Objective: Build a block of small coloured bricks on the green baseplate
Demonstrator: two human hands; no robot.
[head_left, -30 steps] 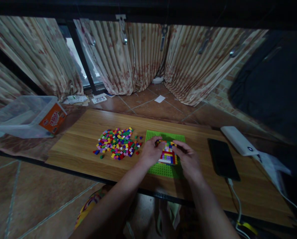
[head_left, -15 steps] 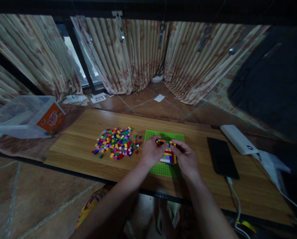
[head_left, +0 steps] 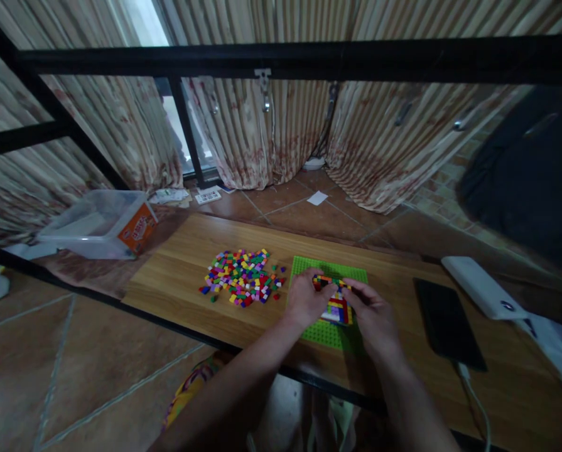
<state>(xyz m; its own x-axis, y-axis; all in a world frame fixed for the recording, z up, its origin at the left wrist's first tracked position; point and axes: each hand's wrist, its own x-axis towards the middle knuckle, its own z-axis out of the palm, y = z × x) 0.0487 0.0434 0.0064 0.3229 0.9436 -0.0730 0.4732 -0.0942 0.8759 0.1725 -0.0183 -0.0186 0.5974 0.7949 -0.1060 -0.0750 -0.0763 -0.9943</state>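
While pressed close on either side of the small multicoloured brick build (head_left: pixel 336 304), resting on the green baseplate (head_left: pixel 330 273) toward the right middle of the wooden counter (head_left: pixel 177 276). Left hand (head_left: pixel 306 300) against the build's left flank, its fingers (head_left: pixel 316 274) curled over the far top edge; right hand (head_left: pixel 373 316) against the right flank, its fingers (head_left: pixel 351 290) bent inward onto the top rows. Both sets of fingers closed lightly on the build; whether any loose brick is pinched between them cannot be told. Build lying directly between the two hands, touching both, its long axis running near to far, with the open, unfinished end at the far side under the fingertips. Neither hand clearly nearer; both equally on it. Just left of the baseplate, near but apart from the left hand, a scattered pile of loose bricks (head_left: pixel 243 285), reachable by that hand first. Right of the baseplate, well apart from the right hand, a dark phone (head_left: pixel 448 323) lying flat, then a white power bank (head_left: pixel 483 289) farther right. Far left, off the counter, a clear plastic box (head_left: pixel 99 223).
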